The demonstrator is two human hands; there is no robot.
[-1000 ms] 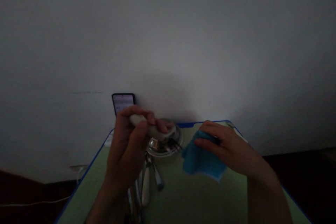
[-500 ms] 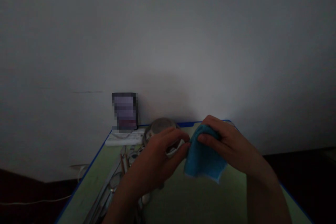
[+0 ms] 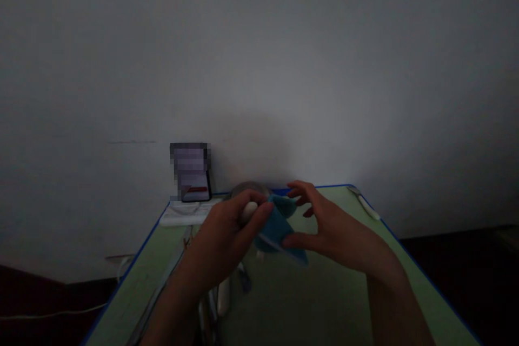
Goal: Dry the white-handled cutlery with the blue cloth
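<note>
In dim light, my left hand [image 3: 227,235] is closed round the white handle of a utensil [image 3: 248,211], held above the green table [image 3: 324,303]. My right hand [image 3: 328,227] pinches a blue cloth [image 3: 278,227] against that utensil, thumb below and fingers above. The utensil's metal end is hidden inside the cloth. A shiny metal bowl [image 3: 243,190] sits just behind my hands, mostly covered by them.
A phone [image 3: 190,172] stands against the wall at the table's back left, beside a white flat thing [image 3: 182,215]. More cutlery [image 3: 221,294] lies under my left wrist. A white utensil [image 3: 365,205] lies at the back right edge. The table has a blue rim.
My left hand brought the white-handled utensil down from over the bowl to the cloth. My right hand moved left and wrapped the blue cloth round the utensil's end.
</note>
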